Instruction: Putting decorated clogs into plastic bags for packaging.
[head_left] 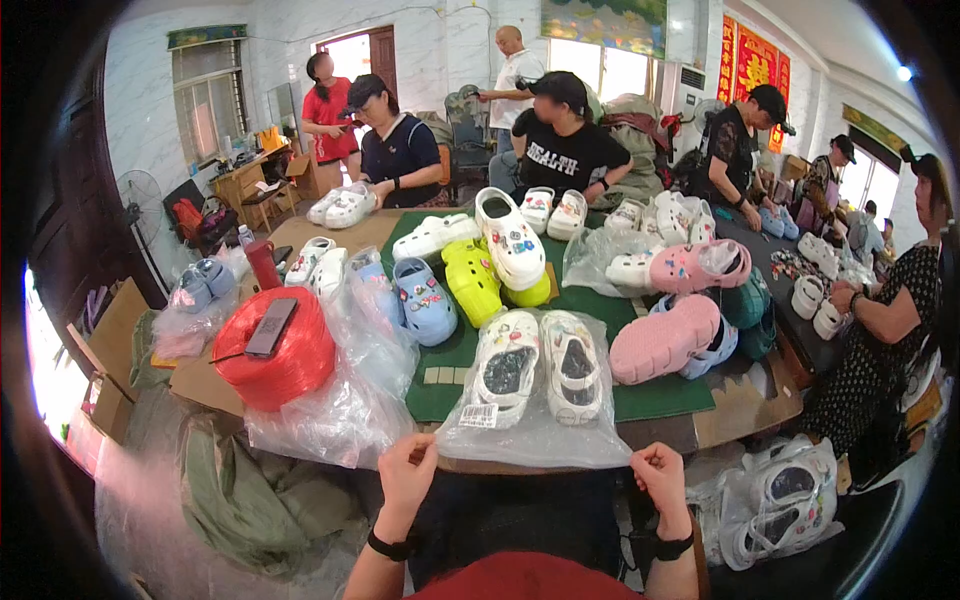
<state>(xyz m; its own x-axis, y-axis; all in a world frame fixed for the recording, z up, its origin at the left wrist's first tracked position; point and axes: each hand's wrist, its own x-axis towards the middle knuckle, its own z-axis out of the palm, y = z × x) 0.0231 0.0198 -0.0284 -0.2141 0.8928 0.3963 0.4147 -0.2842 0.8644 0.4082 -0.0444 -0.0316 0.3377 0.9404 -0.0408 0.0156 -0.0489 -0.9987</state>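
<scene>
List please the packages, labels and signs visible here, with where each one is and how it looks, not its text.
Clear plastic bag: table's near edge, holding a white clog pair; left hand and right hand pinch its lower corners.
White label: on that bag's lower left, small rectangle with dark print.
Bagged clogs: lower right, clear wrap, white shoes.
Cardboard box: far left, brown, open.
Red banners: back wall upper right, gold characters.
</scene>
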